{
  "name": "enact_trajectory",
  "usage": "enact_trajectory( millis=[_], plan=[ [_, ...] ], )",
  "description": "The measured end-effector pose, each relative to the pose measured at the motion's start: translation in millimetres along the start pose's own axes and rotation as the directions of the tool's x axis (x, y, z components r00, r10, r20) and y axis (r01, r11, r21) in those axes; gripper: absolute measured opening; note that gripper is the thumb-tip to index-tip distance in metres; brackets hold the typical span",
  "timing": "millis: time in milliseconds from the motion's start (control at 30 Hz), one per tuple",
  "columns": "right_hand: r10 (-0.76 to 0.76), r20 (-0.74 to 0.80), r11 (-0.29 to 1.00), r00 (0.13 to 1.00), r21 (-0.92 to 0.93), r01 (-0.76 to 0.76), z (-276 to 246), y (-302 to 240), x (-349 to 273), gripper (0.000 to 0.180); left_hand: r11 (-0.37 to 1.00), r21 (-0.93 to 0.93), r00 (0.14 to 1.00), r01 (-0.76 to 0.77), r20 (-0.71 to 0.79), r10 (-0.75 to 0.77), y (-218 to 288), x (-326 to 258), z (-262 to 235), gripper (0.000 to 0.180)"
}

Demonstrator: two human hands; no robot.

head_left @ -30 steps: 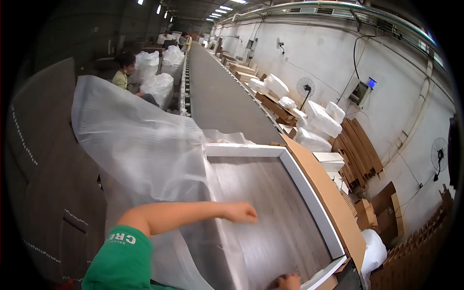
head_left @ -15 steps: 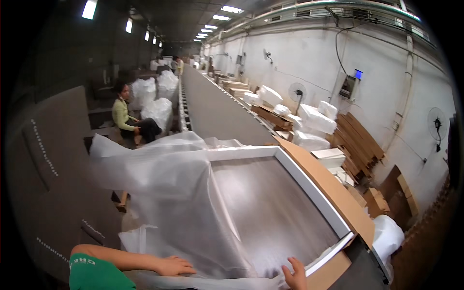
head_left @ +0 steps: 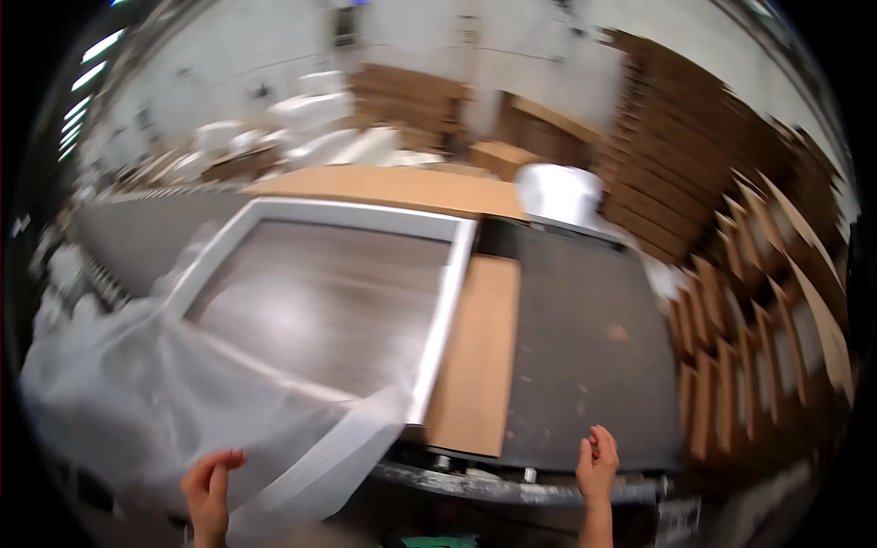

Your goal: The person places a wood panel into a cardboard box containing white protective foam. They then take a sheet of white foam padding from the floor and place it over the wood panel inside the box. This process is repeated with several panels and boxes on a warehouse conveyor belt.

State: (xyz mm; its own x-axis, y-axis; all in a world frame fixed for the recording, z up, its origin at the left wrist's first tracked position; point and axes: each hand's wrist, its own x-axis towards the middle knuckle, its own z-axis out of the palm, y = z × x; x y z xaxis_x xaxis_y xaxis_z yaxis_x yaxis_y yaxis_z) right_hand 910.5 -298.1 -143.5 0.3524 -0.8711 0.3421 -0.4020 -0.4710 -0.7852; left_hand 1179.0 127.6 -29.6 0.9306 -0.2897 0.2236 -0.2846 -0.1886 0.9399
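Note:
A brown, wood-look panel (head_left: pixel 329 301) lies flat inside a white raised border (head_left: pixel 448 315). Translucent wrapping sheet (head_left: pixel 137 393) covers its near left part and hangs down over the front. My left hand (head_left: pixel 212 489) is over the near part of this sheet, fingers partly bent and apart, with nothing seen in it. To the right, my right hand (head_left: pixel 596 466) hovers at the front edge of the dark conveyor belt (head_left: pixel 594 338), fingers loosely curled and holding nothing visible. Brown cardboard (head_left: pixel 475 356) shows under the border's right side.
A cardboard flap (head_left: pixel 393 189) rises along the panel's far side. Beyond it are white wrapped bundles (head_left: pixel 315 119) and a white roll-like bundle (head_left: pixel 559 194). Tall stacks of folded cardboard (head_left: pixel 703 137) stand at the right, near upright cardboard pieces (head_left: pixel 731 393).
The view has swung to the right, bringing the belt and cardboard stacks in. My left hand has come off the sheet; my right hand has moved from the panel's near corner to the belt's edge.

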Motion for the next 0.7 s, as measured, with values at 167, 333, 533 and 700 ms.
enact_trajectory(
  millis=[167,333,533,700],
  plan=[
    [-0.166,-0.074,0.893,0.983,-0.434,0.118,-91,20,-67,0.029,0.863,0.04,0.661,-0.503,0.661,0.355,68,-17,48,0.029],
    [-0.127,-0.18,0.874,0.975,-0.486,0.024,-143,0,-105,0.029,0.857,-0.054,0.504,-0.512,0.789,0.351,57,-51,96,0.029],
    [-0.063,-0.242,0.865,0.968,-0.497,-0.068,-192,30,-136,0.028,0.818,-0.2,0.319,-0.539,0.851,0.418,81,-105,164,0.025],
    [-0.095,-0.299,0.873,0.949,-0.484,-0.065,-254,87,-126,0.027,0.78,-0.189,0.301,-0.596,0.848,0.436,102,-154,229,0.024]
  ],
)
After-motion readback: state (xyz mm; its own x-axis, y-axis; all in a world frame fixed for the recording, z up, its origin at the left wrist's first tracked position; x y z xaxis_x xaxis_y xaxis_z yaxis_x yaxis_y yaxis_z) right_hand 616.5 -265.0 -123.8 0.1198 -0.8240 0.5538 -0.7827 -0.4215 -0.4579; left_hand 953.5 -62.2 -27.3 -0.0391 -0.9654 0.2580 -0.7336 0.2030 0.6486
